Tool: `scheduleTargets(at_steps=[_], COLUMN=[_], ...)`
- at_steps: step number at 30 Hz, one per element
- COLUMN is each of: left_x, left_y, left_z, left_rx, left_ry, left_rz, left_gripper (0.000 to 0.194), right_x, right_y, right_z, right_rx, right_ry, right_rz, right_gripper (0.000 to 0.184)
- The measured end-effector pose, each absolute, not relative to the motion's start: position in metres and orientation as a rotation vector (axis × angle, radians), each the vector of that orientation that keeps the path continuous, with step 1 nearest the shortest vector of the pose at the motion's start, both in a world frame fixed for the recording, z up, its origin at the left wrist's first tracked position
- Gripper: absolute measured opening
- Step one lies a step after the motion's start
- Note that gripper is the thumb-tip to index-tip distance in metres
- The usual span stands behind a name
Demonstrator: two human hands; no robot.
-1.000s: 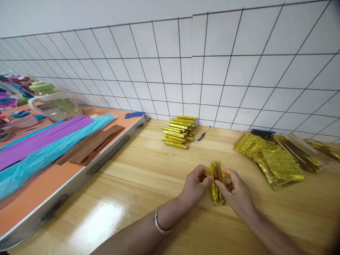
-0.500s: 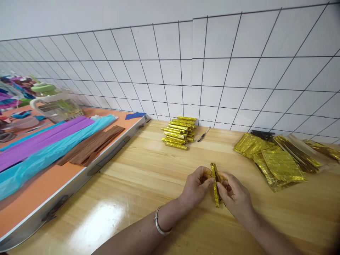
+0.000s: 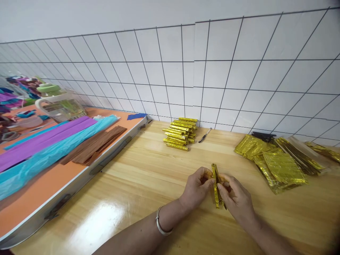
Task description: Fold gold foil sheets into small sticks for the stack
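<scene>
Between my two hands a narrow strip of gold foil (image 3: 215, 191), folded into layers, stands lengthwise away from me just over the table. My left hand (image 3: 198, 186) pinches its left side between thumb and fingers; a silver bangle circles that wrist. On the other side, my right hand (image 3: 235, 196) grips the strip's right layer with thumb and fingertips. The layers part slightly toward the near end. Beyond my hands lies a pile of rolled gold foil sticks (image 3: 180, 134), with a pen (image 3: 205, 135) beside it.
Flat gold foil sheets (image 3: 285, 167) lie at the right, near a black object (image 3: 263, 136). On the left, an orange board (image 3: 77, 180) bears purple crepe paper (image 3: 53, 138), blue and brown strips, and a clear jug (image 3: 62, 106). A white gridded wall closes the back.
The view has shifted slightly. Both hands keep their hold on the gold foil strip, and its right layer now shows a little more at the near end.
</scene>
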State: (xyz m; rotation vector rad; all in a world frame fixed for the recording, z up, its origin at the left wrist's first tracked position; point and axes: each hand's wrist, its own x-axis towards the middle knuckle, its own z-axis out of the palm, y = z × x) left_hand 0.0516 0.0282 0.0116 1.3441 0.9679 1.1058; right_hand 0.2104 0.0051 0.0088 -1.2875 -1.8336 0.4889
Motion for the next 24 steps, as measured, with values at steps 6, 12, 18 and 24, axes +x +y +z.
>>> scheduleTargets(at_steps=[6,12,18,24], left_x=[0.053,0.053,0.047,0.040], left_y=[0.026,0.028,0.037,0.044], left_z=[0.008,0.010,0.014,0.018], left_rx=[1.301,1.191,1.161,1.260], left_ry=[0.941,0.830,0.677,0.742], left_rz=[1.126,1.178,1.141,1.197], left_gripper=[0.013,0.044,0.050,0.038], right_x=[0.210,0.208,0.208,0.208], right_y=[0.005,0.005,0.006,0.004], right_z=[0.007,0.009,0.011,0.015], right_rx=[-1.274,-1.217,-1.187,-1.152], right_ry=[-1.864,-1.905,-1.911,-1.931], right_rz=[0.453,0.395,0.408,0.463], right_gripper=[0.027,0.027,0.027,0.027])
